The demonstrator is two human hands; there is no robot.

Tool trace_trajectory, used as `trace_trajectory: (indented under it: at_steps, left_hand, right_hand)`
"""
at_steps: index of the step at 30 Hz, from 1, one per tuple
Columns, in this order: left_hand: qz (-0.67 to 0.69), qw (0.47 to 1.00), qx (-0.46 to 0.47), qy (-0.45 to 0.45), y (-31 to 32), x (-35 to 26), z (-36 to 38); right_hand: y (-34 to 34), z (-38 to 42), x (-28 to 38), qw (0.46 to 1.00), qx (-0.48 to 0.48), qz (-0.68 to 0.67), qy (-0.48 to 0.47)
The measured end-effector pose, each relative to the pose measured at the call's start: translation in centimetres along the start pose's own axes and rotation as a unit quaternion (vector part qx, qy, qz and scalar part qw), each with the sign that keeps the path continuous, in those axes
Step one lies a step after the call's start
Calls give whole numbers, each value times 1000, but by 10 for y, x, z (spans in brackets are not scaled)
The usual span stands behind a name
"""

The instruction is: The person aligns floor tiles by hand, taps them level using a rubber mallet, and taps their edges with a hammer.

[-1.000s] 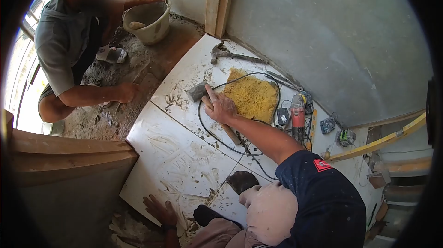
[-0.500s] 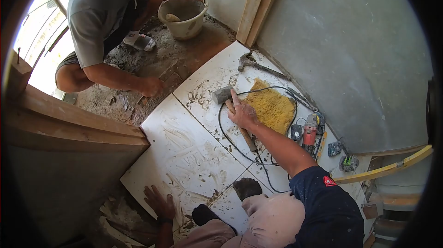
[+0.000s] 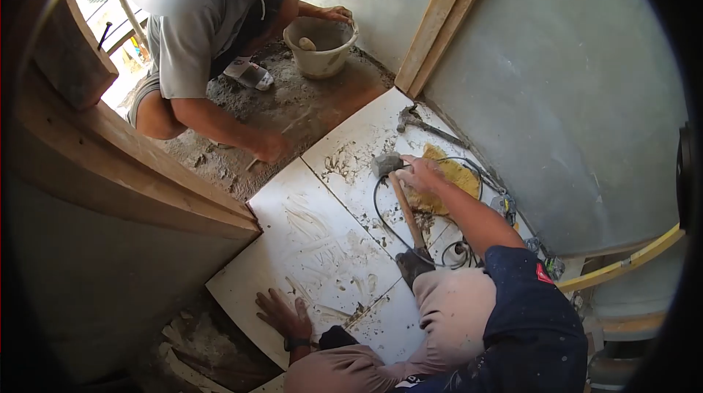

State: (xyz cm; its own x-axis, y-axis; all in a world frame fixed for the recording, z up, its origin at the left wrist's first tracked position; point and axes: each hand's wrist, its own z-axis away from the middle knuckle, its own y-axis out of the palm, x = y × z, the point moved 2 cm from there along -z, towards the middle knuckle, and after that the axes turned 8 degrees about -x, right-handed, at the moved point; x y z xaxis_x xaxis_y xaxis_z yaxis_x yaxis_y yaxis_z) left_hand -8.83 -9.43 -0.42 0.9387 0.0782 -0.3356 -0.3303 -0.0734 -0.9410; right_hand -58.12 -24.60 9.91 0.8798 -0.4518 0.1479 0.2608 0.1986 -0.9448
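My left hand [image 3: 284,317] lies flat on a white floor tile [image 3: 296,210], fingers spread, holding nothing. My right hand [image 3: 425,173] is closed on the mallet [image 3: 407,210] where its wooden handle meets the grey head. The mallet's handle points back toward my dark-covered foot [image 3: 414,264]. Under and beside my right hand is a yellow cloth or sponge [image 3: 461,179], partly hidden by my forearm. A black cable [image 3: 378,210] loops around the mallet. Beyond the cloth, a claw hammer [image 3: 432,128] lies on the tiles.
A co-worker [image 3: 192,49] crouches at the upper left, one hand on a bucket [image 3: 320,64], the other low over rough mortar. Wooden frames [image 3: 448,20] flank the opening. Power tools [image 3: 504,206] and a yellow level [image 3: 622,267] are at the right. Grey walls stand at both sides.
The view has shifted. My left hand has come further onto the tile, my foot is closer to the mallet handle, and my arm now covers more of the power tools.
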Motion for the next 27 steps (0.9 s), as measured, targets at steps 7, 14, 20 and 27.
trace_trajectory:
  at_steps: [7,14,20,27]
  left_hand:
    - [-39,999,2,0,-1,-11,0]
    - [-70,996,26,-38,-2,-17,-3]
    - [-76,996,23,-52,-1,-21,-4]
    - [-89,995,14,-37,0,-21,-4]
  right_hand:
    - [-15,-81,-102,977,-189,-21,96]
    - [-6,-121,-150,979,-131,100,116]
    - [0,-123,-165,987,-123,92,41]
    - [-4,-144,-138,979,-181,-94,24]
